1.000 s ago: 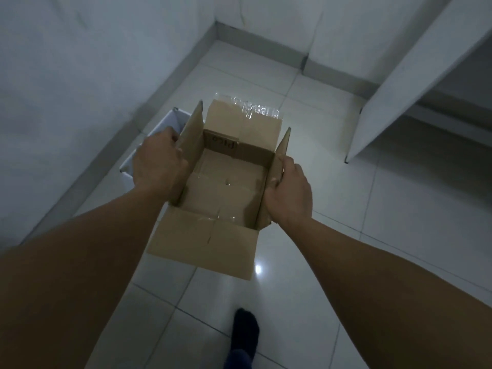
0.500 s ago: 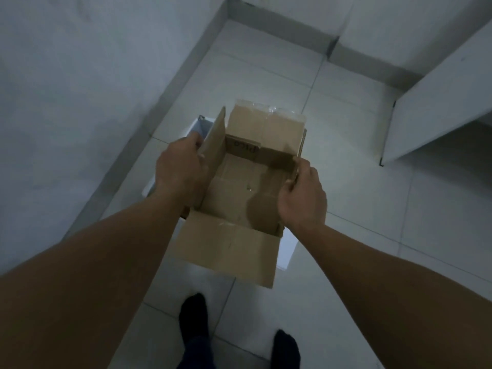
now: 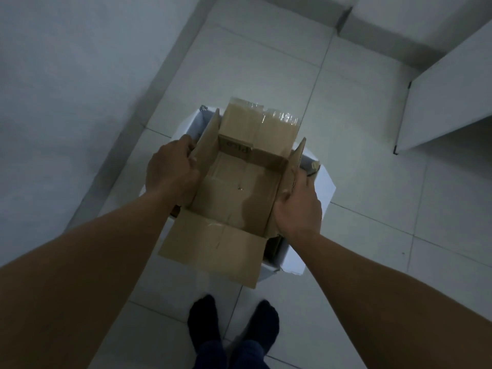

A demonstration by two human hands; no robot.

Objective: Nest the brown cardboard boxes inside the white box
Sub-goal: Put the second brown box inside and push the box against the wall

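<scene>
An open brown cardboard box [image 3: 234, 193] is seen from above, its four top flaps standing or folded outward. Clear tape is visible along the far flap, and a dark printed mark, too blurred to be read, is noted on the inner far wall. The near flap lies flat toward the viewer. A small speck is seen on the box floor.

The box is positioned directly over the white box [image 3: 323, 186], whose rim and corners show around it on the left, right and near sides. How deep it sits cannot be told.

The left hand [image 3: 171, 174] is closed on the left wall, fingers curled over the flap base. The right hand [image 3: 299, 206] is closed on the right wall, the thumb pressed inside against the cardboard.

Two dark socks [image 3: 203, 324] are seen on the tiled floor [image 3: 372, 262] below.
</scene>
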